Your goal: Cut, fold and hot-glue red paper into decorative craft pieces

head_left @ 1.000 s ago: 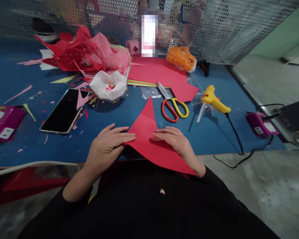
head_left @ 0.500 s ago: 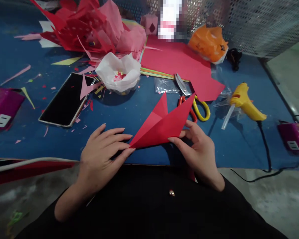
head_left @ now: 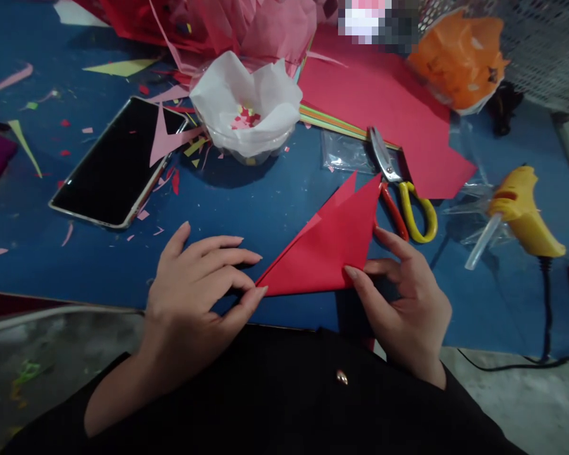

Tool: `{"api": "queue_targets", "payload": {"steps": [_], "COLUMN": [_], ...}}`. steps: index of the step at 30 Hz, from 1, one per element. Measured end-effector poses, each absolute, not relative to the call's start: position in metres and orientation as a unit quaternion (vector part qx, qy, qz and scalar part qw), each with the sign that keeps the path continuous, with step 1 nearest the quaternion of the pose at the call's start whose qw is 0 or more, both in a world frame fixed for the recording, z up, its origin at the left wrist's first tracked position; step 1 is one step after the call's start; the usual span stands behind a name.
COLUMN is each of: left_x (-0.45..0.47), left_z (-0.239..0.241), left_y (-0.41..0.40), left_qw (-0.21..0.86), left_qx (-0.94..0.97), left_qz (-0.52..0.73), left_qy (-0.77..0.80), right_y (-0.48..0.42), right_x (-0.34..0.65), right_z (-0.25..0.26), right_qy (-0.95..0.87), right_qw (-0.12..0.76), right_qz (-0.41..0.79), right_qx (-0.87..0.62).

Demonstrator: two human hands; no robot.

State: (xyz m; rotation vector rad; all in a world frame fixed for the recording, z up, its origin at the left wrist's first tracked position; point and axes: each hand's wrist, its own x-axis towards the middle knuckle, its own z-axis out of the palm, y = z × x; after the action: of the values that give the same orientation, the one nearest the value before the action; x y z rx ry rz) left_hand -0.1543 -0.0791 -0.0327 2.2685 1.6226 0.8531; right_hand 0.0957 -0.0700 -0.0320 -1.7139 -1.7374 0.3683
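A folded sheet of red paper (head_left: 322,253) is held between my two hands, just above the table's front edge. My left hand (head_left: 203,278) pinches its pointed left corner between thumb and forefinger, the other fingers stretched out. At the right end my right hand (head_left: 403,291) grips the paper, thumb in front and fingers behind. Two pointed tips stick up at the top, the layers lying nearly together. Beyond the right tip lie scissors (head_left: 389,164) with one red and one yellow handle loop.
Behind stands a clear bowl lined with white paper (head_left: 270,95), holding small paper bits. A phone (head_left: 118,164) lies left among paper scraps. Red sheets (head_left: 379,95) top a paper stack. A yellow glue gun (head_left: 521,208) with a cable is at right, below an orange bag (head_left: 459,63).
The red paper's two layers have come closer together, and its folded shape looks flatter. Both hands keep their hold. The view has shifted nearer to the table.
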Motion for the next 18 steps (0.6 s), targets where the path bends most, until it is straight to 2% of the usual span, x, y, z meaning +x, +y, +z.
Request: {"api": "queue_targets", "payload": {"steps": [8,18], "left_x": [-0.1521,-0.1516], "left_z": [-0.0303,-0.0342], "left_y": [-0.0777,-0.0781], "left_qw": [0.108,0.09], "left_qx": [0.768,0.775], "left_qz": [0.294,0.283], "left_qy": [0.558,0.557], "right_y": [-0.0639,-0.0637], "right_x": [0.0932,0.0931], "right_z": [-0.0292,-0.0311], "right_qy": [-0.677,-0.667], "right_qw": [0.305,0.277], "right_qz": [0.097,0.099], "right_qx": [-0.663,-0.684]}}
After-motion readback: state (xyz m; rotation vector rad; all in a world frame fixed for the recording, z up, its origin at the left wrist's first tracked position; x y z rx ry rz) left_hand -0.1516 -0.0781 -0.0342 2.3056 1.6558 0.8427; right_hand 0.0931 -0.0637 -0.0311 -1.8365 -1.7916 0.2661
